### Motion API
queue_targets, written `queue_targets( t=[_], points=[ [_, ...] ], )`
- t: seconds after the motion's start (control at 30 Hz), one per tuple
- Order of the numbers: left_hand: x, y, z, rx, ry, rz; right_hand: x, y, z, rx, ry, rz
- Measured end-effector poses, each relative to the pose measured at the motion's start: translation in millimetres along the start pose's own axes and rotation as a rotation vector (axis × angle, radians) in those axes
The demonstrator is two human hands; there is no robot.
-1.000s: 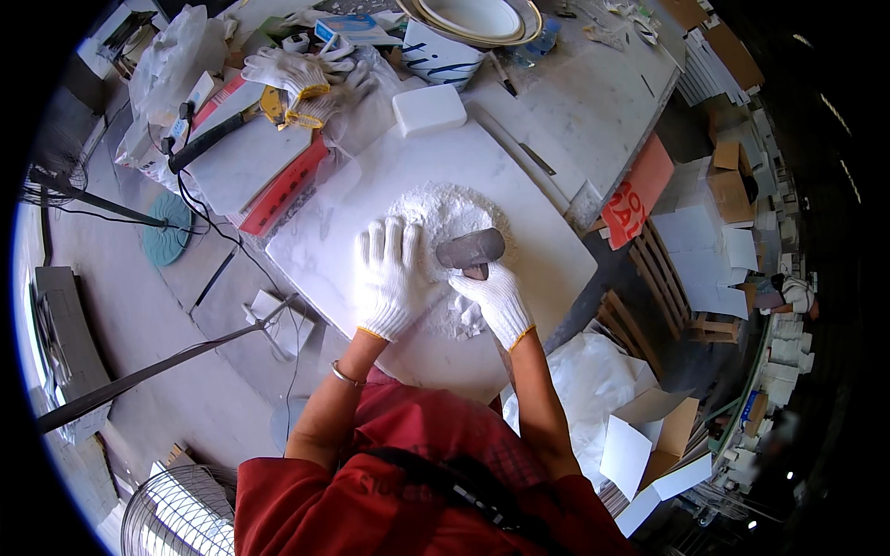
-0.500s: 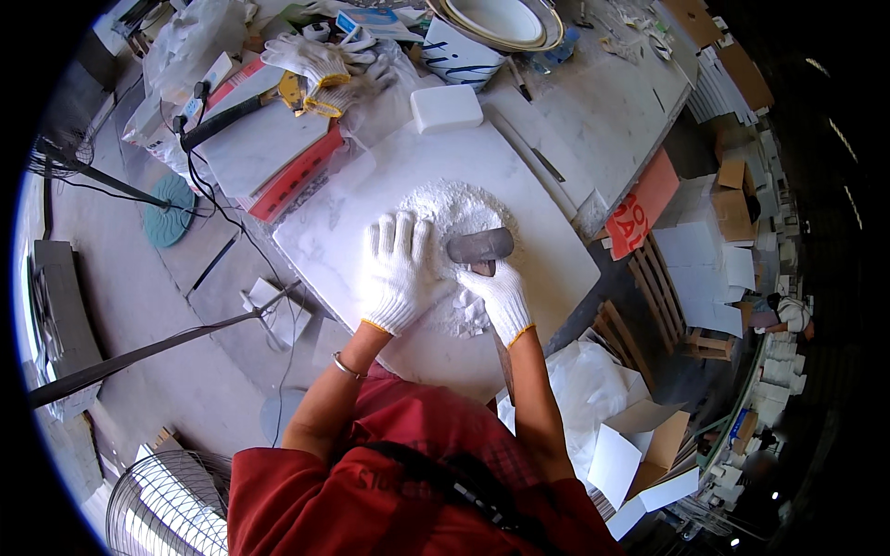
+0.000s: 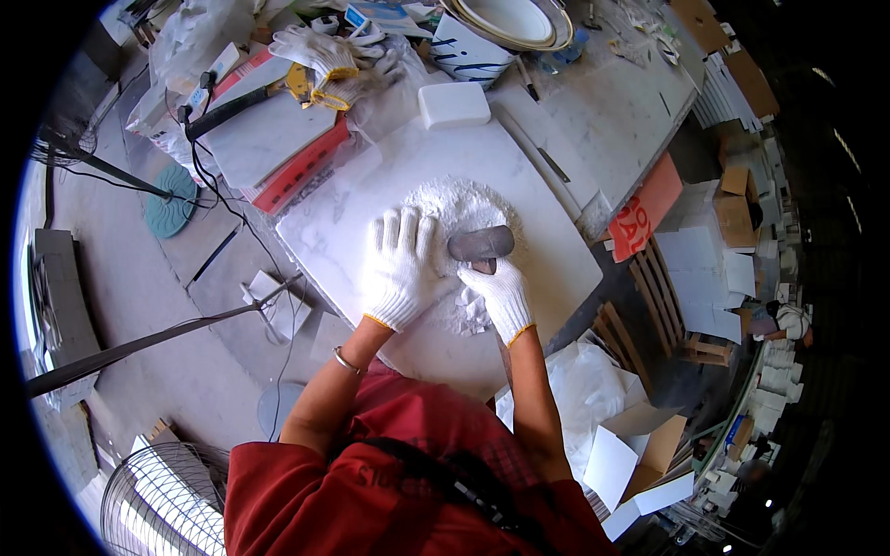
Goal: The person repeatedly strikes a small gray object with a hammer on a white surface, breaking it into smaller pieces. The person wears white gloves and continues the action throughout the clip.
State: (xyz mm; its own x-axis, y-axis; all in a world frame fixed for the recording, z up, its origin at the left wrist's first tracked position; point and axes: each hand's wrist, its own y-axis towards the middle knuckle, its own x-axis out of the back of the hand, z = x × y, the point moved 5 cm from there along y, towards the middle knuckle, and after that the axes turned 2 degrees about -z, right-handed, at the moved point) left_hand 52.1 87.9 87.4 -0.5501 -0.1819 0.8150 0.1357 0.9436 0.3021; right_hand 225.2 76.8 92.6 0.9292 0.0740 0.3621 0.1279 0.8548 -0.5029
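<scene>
My right hand, in a white knitted glove, is closed round the handle of a hammer, close under its dark, dusty head. The wooden handle runs back beneath my forearm. The head rests on or just over a heap of white powder; the exact contact cannot be made out. White broken pieces lie in the powder beside my right hand. My left hand, gloved the same way, lies flat with fingers stretched out at the powder's left edge. Under everything is a pale marble slab.
Behind the powder sits a white block. Gloves and a black-handled tool lie at the back left, near a patterned bucket. Open cardboard boxes stand at right; a wire fan guard is at lower left.
The view has shifted slightly. Both hands and the hammer keep nearly the same places on the slab; the hammer head looks slightly turned.
</scene>
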Motion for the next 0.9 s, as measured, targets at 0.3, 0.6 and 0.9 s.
queue_targets(
  t=[0.3,0.6,0.9],
  points=[
    [-3.2,-0.2,0.4,-0.017,0.001,-0.021,1.0,-12.0,-3.2,0.009,0.001,-0.025],
    [-4.0,-5.4,1.8,0.002,0.017,0.015,14.7,-8.4,4.7,0.055,0.170,-0.009],
    [-4.3,-4.4,4.2,-0.016,0.030,0.004,-2.3,9.8,-5.7,-0.141,-0.373,0.114]
  ],
)
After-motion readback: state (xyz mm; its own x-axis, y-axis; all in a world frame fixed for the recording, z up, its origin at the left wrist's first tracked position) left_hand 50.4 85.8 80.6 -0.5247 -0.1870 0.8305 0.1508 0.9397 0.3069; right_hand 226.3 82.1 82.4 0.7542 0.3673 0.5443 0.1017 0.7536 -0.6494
